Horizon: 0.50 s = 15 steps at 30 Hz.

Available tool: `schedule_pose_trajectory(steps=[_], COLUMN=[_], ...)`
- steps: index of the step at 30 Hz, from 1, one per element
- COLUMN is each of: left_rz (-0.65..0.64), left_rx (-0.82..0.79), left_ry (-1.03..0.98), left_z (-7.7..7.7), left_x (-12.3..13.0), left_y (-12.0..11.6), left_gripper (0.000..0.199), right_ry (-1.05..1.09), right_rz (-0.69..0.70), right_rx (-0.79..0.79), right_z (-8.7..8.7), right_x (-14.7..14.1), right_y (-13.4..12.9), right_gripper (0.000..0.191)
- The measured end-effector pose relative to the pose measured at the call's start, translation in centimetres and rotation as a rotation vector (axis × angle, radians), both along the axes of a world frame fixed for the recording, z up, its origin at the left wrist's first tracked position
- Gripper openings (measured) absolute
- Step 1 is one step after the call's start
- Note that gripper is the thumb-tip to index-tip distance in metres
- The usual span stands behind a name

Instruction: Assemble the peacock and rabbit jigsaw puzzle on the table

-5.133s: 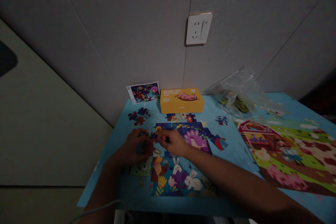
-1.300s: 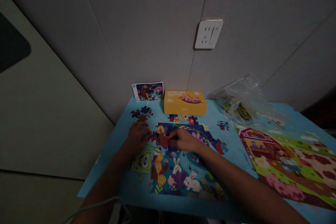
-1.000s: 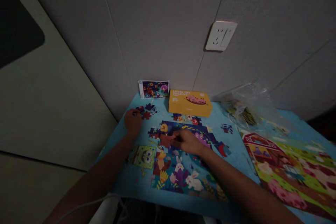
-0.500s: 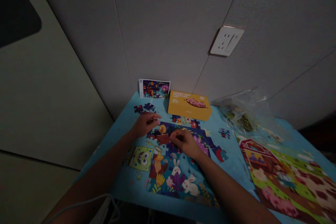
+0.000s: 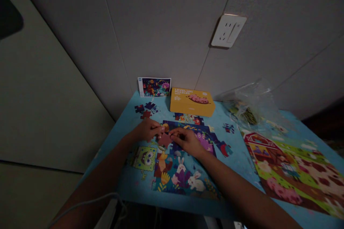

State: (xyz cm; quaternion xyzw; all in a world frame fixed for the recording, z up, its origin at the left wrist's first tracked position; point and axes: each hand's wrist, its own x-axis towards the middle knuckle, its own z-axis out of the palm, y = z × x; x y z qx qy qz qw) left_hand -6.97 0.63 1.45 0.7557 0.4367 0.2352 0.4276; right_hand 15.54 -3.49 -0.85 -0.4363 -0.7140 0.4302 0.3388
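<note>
A reddish-brown puzzle piece (image 5: 165,140) is between my two hands, over the left part of a partly joined jigsaw puzzle (image 5: 185,175) with rabbits, a squirrel and plants. My right hand (image 5: 187,141) pinches the piece at its right edge. From the upper left, my left hand (image 5: 148,130) closes its fingertips on the piece's upper edge. Just behind the left hand lie several loose puzzle pieces (image 5: 146,114). A joined strip of pieces (image 5: 189,118) rests beyond the puzzle's far edge.
A yellow puzzle box (image 5: 191,103) and a picture card (image 5: 155,87) stand against the wall. To the right are a clear plastic bag (image 5: 249,109), a small cluster of pieces (image 5: 228,127) and a finished farm puzzle (image 5: 292,175). A cable (image 5: 88,200) crosses my left forearm.
My left hand has moved right and down from beside the puzzle, its spread fingers closing at the reddish-brown piece. My right hand still holds that piece. The view has shifted slightly.
</note>
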Motion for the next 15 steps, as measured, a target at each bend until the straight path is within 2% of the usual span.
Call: schedule_pose_trajectory(steps=[3,7,10,15], left_rz=[0.232,0.433,0.514,0.567], left_rx=[0.177,0.244,0.268,0.295], left_ry=[-0.016,-0.033,-0.023,0.021], left_z=[0.1,0.2,0.3,0.0], left_x=[-0.1,-0.4,-0.5,-0.8], left_y=[0.8,1.2,1.3,1.6], left_gripper=[0.038,0.038,0.037,0.039], right_ry=[-0.058,-0.12,-0.135,-0.123], right_rz=[0.046,0.086,0.096,0.107], right_rx=[0.082,0.187,0.214,0.183], right_z=[0.4,0.5,0.4,0.2], right_x=[-0.2,-0.4,-0.4,-0.4], right_y=[-0.2,-0.3,-0.3,-0.3], right_gripper=[0.019,0.019,0.019,0.021])
